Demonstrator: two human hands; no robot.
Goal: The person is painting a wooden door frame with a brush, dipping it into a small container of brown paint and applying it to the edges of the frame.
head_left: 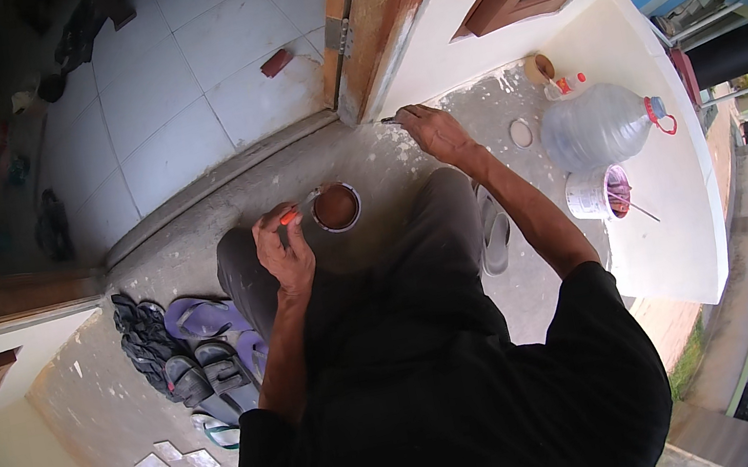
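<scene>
Pinching an orange-ended tool [290,217] between thumb and fingers, the left hand [286,248] hangs just left of an open can of brown paint [336,207], forearm pointing up and away from the body! Over on the right, the arm stretches long toward the foot of the door frame [366,86], and the right hand [436,132] has its fingers curled around a small dark tool [390,120], its exact kind too small to tell. Both knees crowd in below the can. Outside the right forearm, a big clear jug [586,131] and a white bucket [588,195] take up the wall side; a grey sandal [495,238] sits by the right knee, and piled footwear [200,347] crowds the left.
</scene>
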